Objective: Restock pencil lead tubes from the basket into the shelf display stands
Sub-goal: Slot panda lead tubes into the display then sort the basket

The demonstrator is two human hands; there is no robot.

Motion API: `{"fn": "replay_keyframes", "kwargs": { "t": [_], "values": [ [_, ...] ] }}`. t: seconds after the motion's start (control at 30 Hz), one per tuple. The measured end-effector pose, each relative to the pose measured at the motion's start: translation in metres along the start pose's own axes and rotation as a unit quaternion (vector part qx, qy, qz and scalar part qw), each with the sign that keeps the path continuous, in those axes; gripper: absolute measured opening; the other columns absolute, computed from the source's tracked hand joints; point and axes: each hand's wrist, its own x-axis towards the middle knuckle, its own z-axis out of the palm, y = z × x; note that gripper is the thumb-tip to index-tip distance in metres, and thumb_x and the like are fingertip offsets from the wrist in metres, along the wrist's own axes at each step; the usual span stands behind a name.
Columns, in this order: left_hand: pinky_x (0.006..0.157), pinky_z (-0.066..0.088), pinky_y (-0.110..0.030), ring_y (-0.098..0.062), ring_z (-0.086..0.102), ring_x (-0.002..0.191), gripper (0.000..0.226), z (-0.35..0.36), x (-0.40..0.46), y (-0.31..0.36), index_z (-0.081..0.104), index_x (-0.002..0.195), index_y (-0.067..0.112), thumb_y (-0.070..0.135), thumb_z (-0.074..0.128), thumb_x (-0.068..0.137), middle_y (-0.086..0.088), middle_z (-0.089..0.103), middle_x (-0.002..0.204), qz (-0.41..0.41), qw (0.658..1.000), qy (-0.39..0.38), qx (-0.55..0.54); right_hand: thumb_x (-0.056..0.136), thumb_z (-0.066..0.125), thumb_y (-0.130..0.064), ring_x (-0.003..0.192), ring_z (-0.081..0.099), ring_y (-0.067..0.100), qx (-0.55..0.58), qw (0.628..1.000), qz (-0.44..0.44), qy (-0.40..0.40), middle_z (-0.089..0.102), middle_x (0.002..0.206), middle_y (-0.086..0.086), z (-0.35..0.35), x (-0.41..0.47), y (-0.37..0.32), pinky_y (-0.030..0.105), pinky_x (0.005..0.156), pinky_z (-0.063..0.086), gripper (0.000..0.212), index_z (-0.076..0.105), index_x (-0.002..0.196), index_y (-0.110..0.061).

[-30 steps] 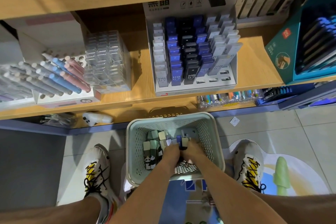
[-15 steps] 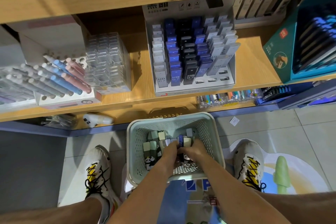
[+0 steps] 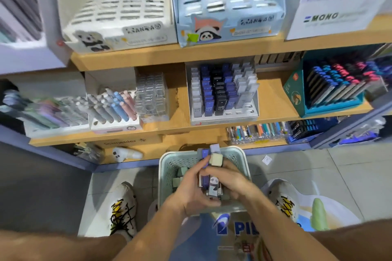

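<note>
1. Purple and grey lead tubes (image 3: pixel 209 183) sit bunched between my left hand (image 3: pixel 191 192) and right hand (image 3: pixel 230 182), fingers curled round them above the basket (image 3: pixel 167 167).
2. Gathering step, I judge; next calls for lifting to the display stand (image 3: pixel 244 113) beyond my fingers.

Left hand (image 3: pixel 191 188): over the basket (image 3: pixel 167 167), fingers curled around a bundle of lead tubes (image 3: pixel 210 184), thumb along the near end.
Right hand (image 3: pixel 231 178): over the basket, just beside the left hand, fingers wrapped around the same bundle.
Forearms: both bare, converging on the basket from the near side.
</note>
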Motion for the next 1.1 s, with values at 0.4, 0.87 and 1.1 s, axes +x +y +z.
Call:
{"fn": "replay_keyframes", "kwargs": {
  "t": [0.4,0.87,1.1],
  "values": [
    [0.066,0.06,-0.04,-0.046,0.066,0.105,0.055,0.052,-0.15,0.058,0.066,0.125,0.004,0.029,0.081,0.078,-0.024,0.066,0.116,0.084,0.98,-0.129,0.128,0.085,0.079,-0.012,0.082,0.071,0.0,-0.127,0.967,-0.206,-0.079,0.075,0.083,-0.012,0.026,-0.137,-0.129,0.026,0.076,0.055,0.032,0.062,0.111,-0.015],
    [0.038,0.042,-0.022,-0.031,0.064,0.068,0.051,0.073,-0.161,0.082,0.072,0.103,0.005,0.025,0.084,0.058,-0.021,0.063,0.085,0.14,0.973,-0.1,0.152,0.075,0.091,-0.023,0.062,0.066,0.023,-0.225,0.929,-0.266,-0.126,0.069,0.071,-0.001,0.025,-0.136,-0.176,0.036,0.051,0.05,0.032,0.063,0.09,-0.016],
    [0.031,0.039,-0.019,-0.026,0.064,0.067,0.039,0.067,-0.151,0.08,0.073,0.098,0.003,0.022,0.083,0.067,-0.014,0.063,0.083,0.135,0.977,-0.119,0.116,0.076,0.09,-0.036,0.07,0.068,0.017,-0.237,0.923,-0.229,-0.201,0.07,0.089,0.014,0.009,-0.141,-0.183,0.036,0.063,0.057,0.046,0.065,0.107,-0.014]
  ]
}}
